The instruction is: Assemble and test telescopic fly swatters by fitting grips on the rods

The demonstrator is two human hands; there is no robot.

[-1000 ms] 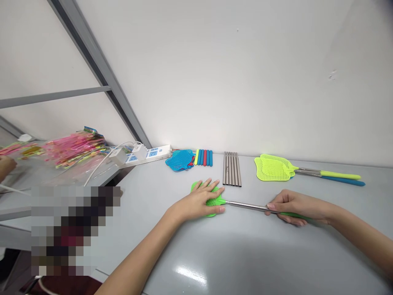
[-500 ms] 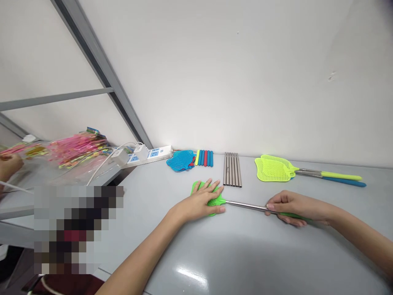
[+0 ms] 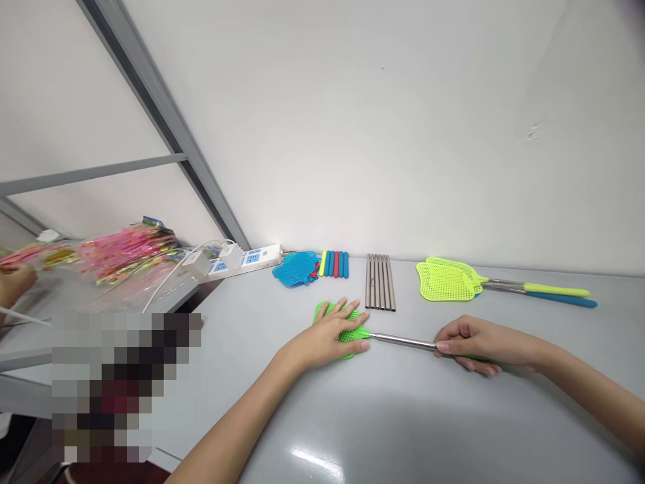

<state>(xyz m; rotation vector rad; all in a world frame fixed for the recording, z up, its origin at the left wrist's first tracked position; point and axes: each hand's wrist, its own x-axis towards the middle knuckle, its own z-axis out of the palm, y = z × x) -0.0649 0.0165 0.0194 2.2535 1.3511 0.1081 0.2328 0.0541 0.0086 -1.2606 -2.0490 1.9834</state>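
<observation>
A green fly swatter (image 3: 402, 341) with a metal rod lies across the table in front of me. My left hand (image 3: 328, 335) rests flat on its mesh head, fingers spread. At the other end, my right hand (image 3: 481, 344) grips the swatter where the rod meets the green handle, with the thumb on top. Most of that handle is hidden by the hand. Just beyond, several metal tubes (image 3: 380, 282) lie side by side. Two yellow-green swatter heads (image 3: 446, 279) overlap behind my right hand, with a yellow handle (image 3: 557, 290) and a blue handle (image 3: 564, 299).
Loose blue swatter heads (image 3: 296, 267) are piled by the wall, with red ones beneath. Beside them is a row of coloured handle grips (image 3: 336, 264). A power strip (image 3: 254, 257) with plugs and cables sits left. Another person's hand (image 3: 17, 282) is near bagged pink items (image 3: 128, 245).
The camera view has tilted slightly. My right thumb and fingers have shifted a little along the swatter toward its head. My left hand stays on the mesh.
</observation>
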